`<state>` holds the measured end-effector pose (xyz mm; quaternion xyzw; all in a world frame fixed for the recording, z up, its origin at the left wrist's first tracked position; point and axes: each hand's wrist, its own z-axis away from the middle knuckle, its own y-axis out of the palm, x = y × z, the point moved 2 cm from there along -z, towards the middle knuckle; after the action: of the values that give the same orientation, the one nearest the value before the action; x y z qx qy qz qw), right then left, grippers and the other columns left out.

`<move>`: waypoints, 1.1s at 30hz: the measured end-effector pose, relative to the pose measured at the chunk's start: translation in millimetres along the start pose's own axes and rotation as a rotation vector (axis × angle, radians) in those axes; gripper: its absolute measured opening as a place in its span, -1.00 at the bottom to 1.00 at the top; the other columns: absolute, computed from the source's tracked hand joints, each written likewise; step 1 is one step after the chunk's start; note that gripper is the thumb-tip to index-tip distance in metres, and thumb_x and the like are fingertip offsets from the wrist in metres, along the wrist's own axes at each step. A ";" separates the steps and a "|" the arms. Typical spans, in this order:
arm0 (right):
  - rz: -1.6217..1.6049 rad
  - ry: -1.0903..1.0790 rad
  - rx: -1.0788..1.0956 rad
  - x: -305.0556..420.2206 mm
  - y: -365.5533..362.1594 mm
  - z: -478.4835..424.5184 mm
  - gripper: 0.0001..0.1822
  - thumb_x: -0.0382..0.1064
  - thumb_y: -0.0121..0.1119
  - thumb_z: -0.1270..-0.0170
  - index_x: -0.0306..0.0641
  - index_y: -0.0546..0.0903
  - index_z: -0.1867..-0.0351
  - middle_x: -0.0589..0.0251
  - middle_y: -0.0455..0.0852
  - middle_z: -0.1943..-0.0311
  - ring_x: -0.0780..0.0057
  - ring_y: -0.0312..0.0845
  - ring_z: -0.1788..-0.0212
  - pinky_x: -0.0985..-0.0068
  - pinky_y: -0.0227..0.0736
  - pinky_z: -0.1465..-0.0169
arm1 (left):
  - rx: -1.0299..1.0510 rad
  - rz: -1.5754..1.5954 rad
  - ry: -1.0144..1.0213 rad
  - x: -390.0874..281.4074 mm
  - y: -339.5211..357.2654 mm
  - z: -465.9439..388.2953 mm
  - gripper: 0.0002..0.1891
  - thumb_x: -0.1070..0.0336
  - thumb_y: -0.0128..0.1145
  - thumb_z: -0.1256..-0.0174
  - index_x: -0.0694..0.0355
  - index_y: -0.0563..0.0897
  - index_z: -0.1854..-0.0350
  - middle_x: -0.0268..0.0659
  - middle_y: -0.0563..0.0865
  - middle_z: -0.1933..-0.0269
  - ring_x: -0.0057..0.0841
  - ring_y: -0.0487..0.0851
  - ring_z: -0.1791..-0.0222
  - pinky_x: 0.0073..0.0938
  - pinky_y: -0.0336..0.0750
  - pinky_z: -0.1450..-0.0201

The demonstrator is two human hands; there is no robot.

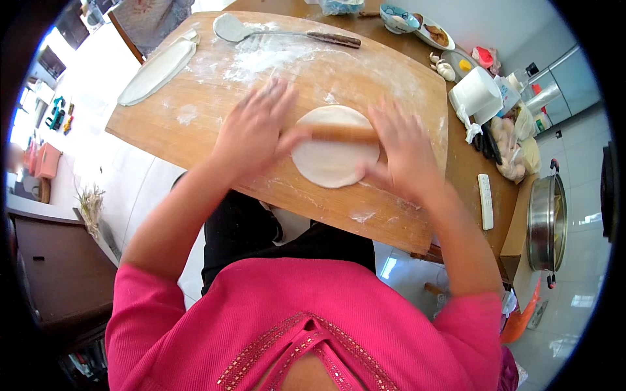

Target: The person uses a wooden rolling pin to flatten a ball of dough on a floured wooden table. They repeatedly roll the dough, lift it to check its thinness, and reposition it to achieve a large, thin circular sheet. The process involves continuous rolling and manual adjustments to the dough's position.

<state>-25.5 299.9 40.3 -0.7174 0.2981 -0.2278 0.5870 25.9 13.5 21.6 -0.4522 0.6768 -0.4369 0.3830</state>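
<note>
A wooden rolling pin (345, 133) lies across a round, flat sheet of dough (332, 163) on a floured wooden board (195, 141). My left hand (257, 129) covers the pin's left end, its fingers stretched away from me and its thumb along the pin. Over the right end is my right hand (403, 146), fingers also extended and thumb near the dough's edge. Both hands and the pin are motion-blurred, and the pin's ends are hidden under the palms. A folded dough sheet (161, 68) rests at the board's far left corner.
A flour-coated ladle (234, 29) with a wooden handle lies beside scattered flour (266, 56) at the back. Along the right stand a patterned bowl (398, 19), garlic (444, 69), a white tub (477, 93), a remote control (485, 201) and a metal steamer pot (540, 222).
</note>
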 end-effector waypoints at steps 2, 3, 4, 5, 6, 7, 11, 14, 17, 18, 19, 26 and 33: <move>-0.115 0.161 -0.037 -25.1 14.8 -57.9 0.14 0.63 0.04 -0.34 -0.20 0.19 -0.68 -0.21 0.21 -0.64 -0.10 0.01 -0.70 -0.04 -0.10 -0.69 | -0.001 -0.027 -0.135 32.5 22.0 -56.1 -0.23 -0.25 -0.16 -0.66 0.31 0.31 -0.62 0.07 0.31 -0.65 -0.09 0.19 -0.69 -0.03 0.03 -0.71; -0.146 0.203 -0.021 -30.1 21.2 -70.4 0.14 0.62 0.04 -0.35 -0.21 0.18 -0.68 -0.22 0.20 -0.64 -0.10 0.00 -0.71 -0.02 -0.11 -0.69 | 0.007 -0.016 -0.205 41.3 24.3 -74.6 -0.25 -0.23 -0.17 -0.67 0.29 0.32 -0.62 0.05 0.30 -0.65 -0.13 0.18 -0.70 -0.04 0.00 -0.73; -0.171 0.248 -0.009 -35.8 23.9 -80.7 0.13 0.61 0.03 -0.37 -0.22 0.17 -0.69 -0.23 0.18 -0.65 -0.10 -0.01 -0.71 0.00 -0.12 -0.70 | 0.002 -0.008 -0.224 39.5 20.8 -79.7 -0.25 -0.23 -0.17 -0.67 0.29 0.32 -0.61 0.05 0.30 -0.65 -0.12 0.18 -0.70 -0.05 0.00 -0.73; -0.197 0.292 0.003 -39.3 23.9 -85.9 0.12 0.60 0.02 -0.38 -0.22 0.16 -0.69 -0.24 0.16 -0.65 -0.11 -0.02 -0.71 0.01 -0.12 -0.70 | -0.003 -0.001 -0.243 38.5 15.8 -84.2 -0.25 -0.24 -0.17 -0.67 0.30 0.33 -0.61 0.05 0.31 -0.65 -0.11 0.18 -0.70 -0.05 0.00 -0.73; -0.198 0.257 0.007 -37.2 24.8 -80.4 0.13 0.60 0.03 -0.38 -0.22 0.16 -0.69 -0.24 0.14 -0.66 -0.10 -0.02 -0.71 0.01 -0.13 -0.70 | 0.004 0.020 -0.274 39.9 18.7 -84.4 -0.25 -0.24 -0.16 -0.67 0.30 0.34 -0.60 0.06 0.31 -0.65 -0.10 0.19 -0.69 -0.05 0.00 -0.72; -0.202 0.221 0.017 -31.5 23.7 -62.8 0.13 0.60 0.03 -0.37 -0.22 0.16 -0.69 -0.25 0.12 -0.66 -0.09 -0.03 -0.72 0.01 -0.13 -0.71 | -0.009 -0.033 -0.200 36.3 21.1 -73.0 -0.24 -0.25 -0.14 -0.65 0.31 0.35 -0.60 0.07 0.31 -0.65 -0.10 0.21 -0.69 -0.05 0.02 -0.72; -0.145 -0.001 0.091 17.8 -10.9 41.9 0.29 0.71 0.12 -0.18 -0.24 0.15 -0.69 -0.31 0.08 -0.67 -0.20 -0.03 -0.70 -0.06 -0.13 -0.69 | 0.112 0.067 0.057 -15.5 -17.7 23.5 -0.12 -0.34 0.02 -0.52 0.34 0.34 -0.60 0.08 0.36 -0.62 -0.01 0.25 -0.67 -0.01 0.10 -0.68; -0.146 -0.115 0.147 29.5 -27.6 67.5 0.40 0.77 0.17 -0.03 -0.25 0.15 -0.69 -0.34 0.09 -0.65 -0.33 -0.02 -0.68 -0.12 -0.11 -0.67 | 0.106 0.172 0.134 -28.4 -30.2 68.9 -0.04 -0.41 0.06 -0.47 0.34 0.30 -0.62 0.12 0.35 -0.62 0.08 0.26 -0.65 0.03 0.10 -0.68; -0.147 -0.076 0.087 21.4 -18.2 39.1 0.32 0.75 0.11 -0.12 -0.22 0.18 -0.68 -0.27 0.12 -0.66 -0.22 0.03 -0.68 -0.12 -0.10 -0.67 | 0.038 0.048 0.103 -12.2 -15.4 39.2 -0.10 -0.35 0.02 -0.52 0.36 0.32 -0.61 0.12 0.35 -0.62 0.06 0.25 -0.66 0.05 0.08 -0.68; -0.116 -0.048 0.039 16.0 -12.2 14.9 0.27 0.73 0.08 -0.18 -0.22 0.20 -0.67 -0.23 0.13 -0.66 -0.16 0.04 -0.69 -0.11 -0.11 -0.68 | -0.027 -0.018 0.053 2.1 -4.1 16.8 -0.21 -0.26 -0.05 -0.60 0.35 0.35 -0.57 0.12 0.34 -0.62 0.00 0.23 -0.67 0.03 0.07 -0.69; -0.066 -0.006 0.004 3.7 -3.0 -13.8 0.22 0.68 0.08 -0.23 -0.22 0.20 -0.68 -0.20 0.13 -0.67 -0.09 0.03 -0.70 -0.09 -0.12 -0.69 | -0.014 -0.072 -0.042 18.1 7.4 -11.1 -0.24 -0.24 -0.10 -0.63 0.34 0.36 -0.57 0.12 0.32 -0.63 -0.02 0.20 -0.68 0.01 0.06 -0.70; -0.157 0.119 0.030 -24.2 19.8 -39.9 0.16 0.62 0.05 -0.33 -0.23 0.17 -0.69 -0.18 0.11 -0.68 0.00 -0.03 -0.73 0.03 -0.13 -0.71 | 0.050 -0.139 -0.172 23.7 17.3 -53.0 -0.21 -0.30 -0.29 -0.68 0.26 0.28 -0.65 0.03 0.22 -0.69 -0.17 0.10 -0.73 -0.09 -0.08 -0.76; -0.142 -0.101 0.218 32.1 -29.8 83.0 0.36 0.77 0.17 -0.04 -0.25 0.23 -0.65 -0.27 0.10 -0.67 -0.33 -0.03 -0.68 -0.25 -0.17 -0.65 | 0.160 0.142 0.158 -38.9 -31.6 86.7 -0.03 -0.46 0.01 -0.47 0.32 0.32 -0.62 0.13 0.36 -0.61 0.06 0.25 -0.66 0.03 0.11 -0.67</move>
<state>58.6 340.2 51.5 -0.6792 0.1903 -0.2635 0.6581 125.5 22.5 27.8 -0.3355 0.6980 -0.4956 0.3933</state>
